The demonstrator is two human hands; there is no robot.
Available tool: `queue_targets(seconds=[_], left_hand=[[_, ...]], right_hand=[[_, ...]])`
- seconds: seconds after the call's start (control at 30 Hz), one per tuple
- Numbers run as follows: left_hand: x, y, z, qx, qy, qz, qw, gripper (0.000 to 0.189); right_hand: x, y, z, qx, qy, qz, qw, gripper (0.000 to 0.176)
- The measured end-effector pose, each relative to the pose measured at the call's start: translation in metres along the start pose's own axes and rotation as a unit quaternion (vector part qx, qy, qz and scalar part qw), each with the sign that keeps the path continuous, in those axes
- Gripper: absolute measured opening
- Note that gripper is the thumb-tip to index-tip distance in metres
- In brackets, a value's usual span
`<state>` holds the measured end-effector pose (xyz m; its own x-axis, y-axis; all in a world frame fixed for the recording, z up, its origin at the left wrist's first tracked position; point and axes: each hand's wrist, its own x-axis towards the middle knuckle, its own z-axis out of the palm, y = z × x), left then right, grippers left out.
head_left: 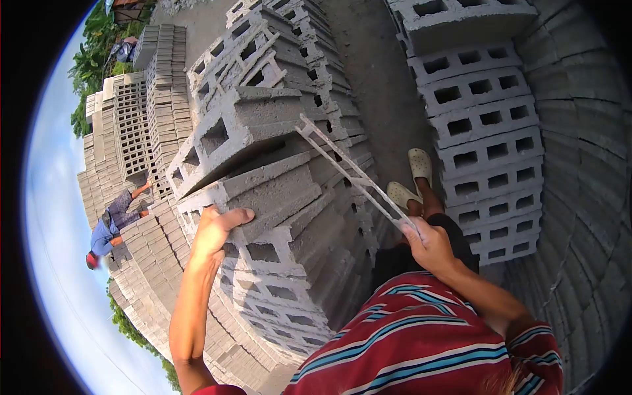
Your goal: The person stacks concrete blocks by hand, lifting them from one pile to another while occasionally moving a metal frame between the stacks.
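Observation:
My left hand [220,230] grips the near end of a hollow concrete block [273,187] on top of a stack. Its thumb lies on the block's upper face, and the other fingers are mostly hidden. My right hand [429,247] is closed round one end of a narrow, grey, ladder-like frame [359,178] with long openings and a crosspiece. That frame slants up and left, its far end near the stack. Just beyond my left hand, another hollow block [227,135] rests tilted, with a dark gap beneath it.
A tall stack of hollow blocks [490,158] rises on the right, beside a curved-looking grey block wall [579,164]. My feet in pale clogs [420,164] stand on the dirt ground [375,66] between stacks. Farther left, a person in blue [105,234] bends over more blocks [131,125].

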<state>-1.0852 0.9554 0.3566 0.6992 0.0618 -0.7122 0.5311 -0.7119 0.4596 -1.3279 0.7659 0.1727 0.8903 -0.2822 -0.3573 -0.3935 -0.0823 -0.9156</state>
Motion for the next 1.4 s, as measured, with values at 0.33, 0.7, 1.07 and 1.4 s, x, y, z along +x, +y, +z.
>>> queue_targets(seconds=[0.33,0.7,1.07,1.4], left_hand=[[-0.001,-0.003,-0.001,0.010,0.000,0.000,1.000,0.038],[-0.001,-0.004,-0.002,-0.003,-0.007,-0.016,1.000,0.039],[0.002,-0.005,-0.001,-0.016,-0.015,-0.008,1.000,0.047],[0.000,-0.006,0.002,-0.015,-0.012,-0.019,1.000,0.048]], right_hand=[[-0.004,0.004,0.017,0.086,0.045,-0.001,0.995,0.019],[-0.008,0.008,0.020,0.072,0.024,0.066,0.995,0.022],[-0.004,0.000,0.026,0.138,0.054,0.077,0.986,0.025],[-0.001,-0.012,0.027,0.185,0.085,0.036,0.978,0.025]])
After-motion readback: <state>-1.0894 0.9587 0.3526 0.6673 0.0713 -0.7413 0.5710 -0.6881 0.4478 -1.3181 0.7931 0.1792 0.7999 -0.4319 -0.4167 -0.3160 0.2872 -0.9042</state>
